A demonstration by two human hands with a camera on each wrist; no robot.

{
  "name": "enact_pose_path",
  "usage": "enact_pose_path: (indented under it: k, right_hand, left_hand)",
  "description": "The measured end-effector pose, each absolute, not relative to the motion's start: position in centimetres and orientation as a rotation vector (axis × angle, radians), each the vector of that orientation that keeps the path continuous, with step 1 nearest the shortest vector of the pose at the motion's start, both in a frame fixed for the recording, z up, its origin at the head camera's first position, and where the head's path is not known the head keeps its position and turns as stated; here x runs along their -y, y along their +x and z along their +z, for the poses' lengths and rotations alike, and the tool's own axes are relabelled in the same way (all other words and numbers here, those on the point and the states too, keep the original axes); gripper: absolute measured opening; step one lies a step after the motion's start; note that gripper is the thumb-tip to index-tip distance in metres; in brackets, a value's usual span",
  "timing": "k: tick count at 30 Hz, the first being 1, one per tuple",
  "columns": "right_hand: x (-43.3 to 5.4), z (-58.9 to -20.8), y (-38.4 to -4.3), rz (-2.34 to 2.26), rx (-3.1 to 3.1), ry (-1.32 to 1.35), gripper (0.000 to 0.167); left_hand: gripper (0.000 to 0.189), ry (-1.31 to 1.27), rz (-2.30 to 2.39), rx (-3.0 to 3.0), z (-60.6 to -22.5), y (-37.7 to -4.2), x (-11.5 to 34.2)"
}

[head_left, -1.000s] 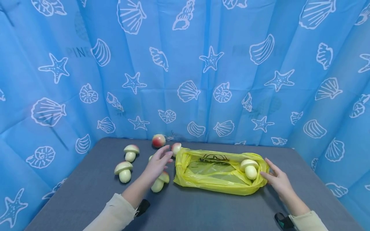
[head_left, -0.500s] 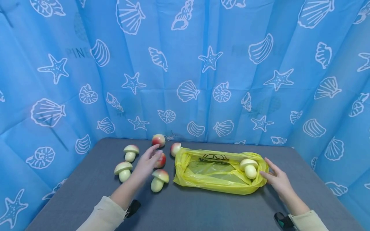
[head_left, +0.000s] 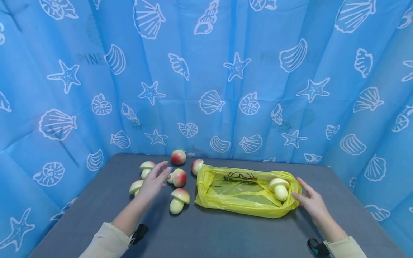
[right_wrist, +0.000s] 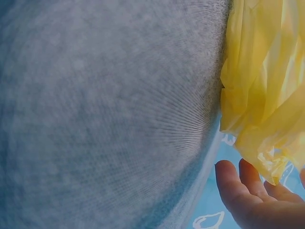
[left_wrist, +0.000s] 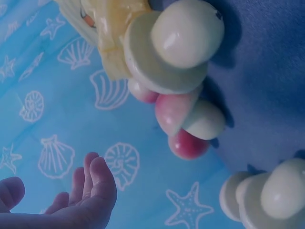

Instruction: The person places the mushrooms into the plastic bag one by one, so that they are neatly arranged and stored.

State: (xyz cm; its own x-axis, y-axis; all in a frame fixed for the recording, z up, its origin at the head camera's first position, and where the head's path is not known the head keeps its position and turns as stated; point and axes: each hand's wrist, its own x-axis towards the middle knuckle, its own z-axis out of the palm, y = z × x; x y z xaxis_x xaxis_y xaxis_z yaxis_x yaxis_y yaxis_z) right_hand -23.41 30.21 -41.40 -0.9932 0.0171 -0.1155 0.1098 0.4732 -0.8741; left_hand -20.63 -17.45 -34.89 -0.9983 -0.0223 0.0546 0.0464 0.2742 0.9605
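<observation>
My left hand [head_left: 153,182] hovers with loosely bent fingers and nothing in them, over the left group of toy mushrooms. It partly hides two pale-capped mushrooms [head_left: 136,186]. To its right lie a toy mushroom with a red cap [head_left: 179,178] and a paler one [head_left: 177,206] nearer the front. My right hand [head_left: 312,204] rests against the right end of a yellow plastic bag [head_left: 237,209], thumb in front and fingers behind. The bag lies with its mouth spread wide, and a cream toy mushroom [head_left: 280,190] sits at its right end.
Two more red-capped mushrooms stand at the back, one [head_left: 178,157] near the curtain and another [head_left: 197,166] beside the bag's left corner. The grey table [head_left: 232,234] ends at a blue shell-patterned curtain [head_left: 226,79].
My left hand has moved left from beside the bag, past the red-capped mushrooms, to the pale-capped ones, uncovering the middle mushroom. My right hand and the bag stay in place.
</observation>
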Motion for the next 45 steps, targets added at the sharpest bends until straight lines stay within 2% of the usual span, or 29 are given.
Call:
enact_pose_path:
  k: [23,45]
  right_hand:
    - [-30.7,-41.6,-23.5,-1.535,-2.632,0.109,0.074]
    - [-30.8,-41.8,-23.4,-1.564,-2.606,0.160,0.078]
  left_hand:
    - [0.051,-0.031,-1.602,2.555,-35.7,-20.6,22.2]
    - [0.078,0.135,-1.469,2.672,-39.0,-21.6,27.7]
